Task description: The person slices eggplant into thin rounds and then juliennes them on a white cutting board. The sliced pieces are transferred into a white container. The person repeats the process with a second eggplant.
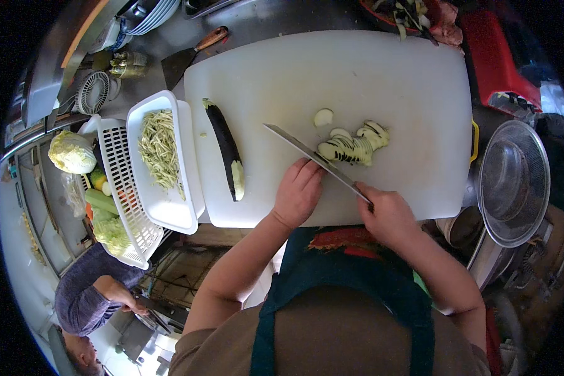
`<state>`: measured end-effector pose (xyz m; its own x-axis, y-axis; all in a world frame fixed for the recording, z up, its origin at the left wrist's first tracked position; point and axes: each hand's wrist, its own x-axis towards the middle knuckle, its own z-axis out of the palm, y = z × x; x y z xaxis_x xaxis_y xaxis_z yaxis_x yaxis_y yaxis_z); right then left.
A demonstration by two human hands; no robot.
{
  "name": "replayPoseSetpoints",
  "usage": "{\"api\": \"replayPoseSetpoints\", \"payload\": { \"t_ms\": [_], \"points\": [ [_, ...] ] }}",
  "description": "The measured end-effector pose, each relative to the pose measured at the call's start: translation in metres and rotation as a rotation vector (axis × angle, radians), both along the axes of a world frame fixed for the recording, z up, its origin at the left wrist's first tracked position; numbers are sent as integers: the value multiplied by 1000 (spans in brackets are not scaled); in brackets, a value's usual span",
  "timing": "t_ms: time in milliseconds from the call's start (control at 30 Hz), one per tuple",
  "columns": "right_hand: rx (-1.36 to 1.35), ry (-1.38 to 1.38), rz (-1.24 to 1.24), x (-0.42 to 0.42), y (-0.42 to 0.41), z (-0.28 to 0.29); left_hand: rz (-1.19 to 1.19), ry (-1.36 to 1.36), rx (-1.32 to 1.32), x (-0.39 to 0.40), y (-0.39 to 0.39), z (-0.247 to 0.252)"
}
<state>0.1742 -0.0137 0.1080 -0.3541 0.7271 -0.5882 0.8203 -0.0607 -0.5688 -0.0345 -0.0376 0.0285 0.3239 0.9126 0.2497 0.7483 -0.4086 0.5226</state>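
Observation:
A kitchen knife [305, 149] lies slantwise over the white cutting board [272, 66], its handle in my closed right hand [385, 211]. My left hand [301, 188] is close against the blade's near side, fingers curled down; whatever is under them is hidden. Just beyond the blade, overlapping thin slices of eggplant [352, 145] form a row, and one loose slice [323, 117] sits apart behind them. Towards the board's left side lies a dark eggplant [224, 141], its near end partly peeled. Pale green shreds [160, 145] fill part of a white plastic tray [186, 155] beside the board.
Left of the tray, a white slotted basket [117, 164] holds vegetables. A wood-handled scraper [178, 61] lies behind the board. A wire-mesh strainer [514, 183] is at right, a red container [496, 61] at back right. Another person [94, 291] is at lower left.

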Motion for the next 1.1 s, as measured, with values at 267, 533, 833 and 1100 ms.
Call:
{"api": "replayPoseSetpoints", "payload": {
  "t_ms": [267,533,833,1100],
  "points": [
    [44,41,12,59,-33,44,10,-9,5,-4,-2,1],
    [-46,40,-42,2,4,5,-4,-39,-17,-1,-1,0],
    [-35,22,-26,31,-14,23,12,-62,-1,-1,1,1],
    [-80,20,-34,15,0,34,33,-81,-6,-3,-3,-5]
  ]
}}
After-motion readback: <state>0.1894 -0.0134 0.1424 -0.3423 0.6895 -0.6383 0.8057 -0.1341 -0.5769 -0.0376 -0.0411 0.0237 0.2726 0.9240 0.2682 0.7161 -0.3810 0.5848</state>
